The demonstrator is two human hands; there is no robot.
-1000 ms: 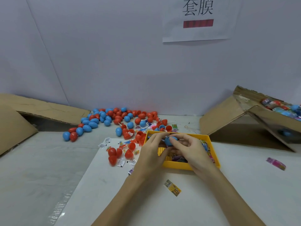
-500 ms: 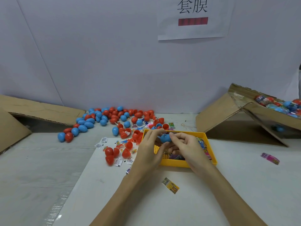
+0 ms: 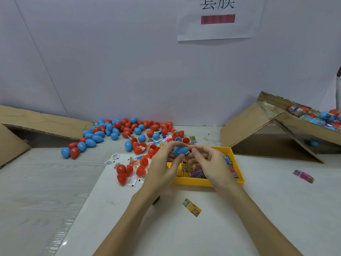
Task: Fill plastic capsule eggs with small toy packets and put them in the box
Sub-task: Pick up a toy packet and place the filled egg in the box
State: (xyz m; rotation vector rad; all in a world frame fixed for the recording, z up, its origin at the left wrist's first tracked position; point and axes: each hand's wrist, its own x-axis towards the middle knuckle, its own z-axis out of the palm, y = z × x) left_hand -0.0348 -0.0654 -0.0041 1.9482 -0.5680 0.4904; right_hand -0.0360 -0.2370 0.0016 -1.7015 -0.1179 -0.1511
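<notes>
Spreading across the whole scene, the pale grey table [image 3: 46, 191] carries 2 brown cardboard boxes: a flattened one [image 3: 36, 124] at far left and an open, tilted one [image 3: 267, 126] at far right that holds wrapped capsule eggs. Against half a second earlier, the view sits slightly lower and the hands have barely shifted. The shallow yellow plastic tray [image 3: 238, 163], lying on a white sheet [image 3: 184, 233], holds small printed toy packets [image 3: 195, 172], too jumbled to count. Behind it, a loose pile of red and blue plastic capsule eggs and halves [image 3: 118, 132] runs to several dozen; I cannot count them exactly. Over the tray, the left hand [image 3: 164, 167] pinches 1 blue plastic capsule egg [image 3: 180, 150] between thumb and fingers, as before. The right hand [image 3: 208, 163] has its fingertips curled at the egg's open end, seemingly nipping something small; what it grasps I cannot tell. 2 stray packets lie apart: a yellow one [image 3: 191, 207] near the forearms, a pink one [image 3: 303, 176] at right.
</notes>
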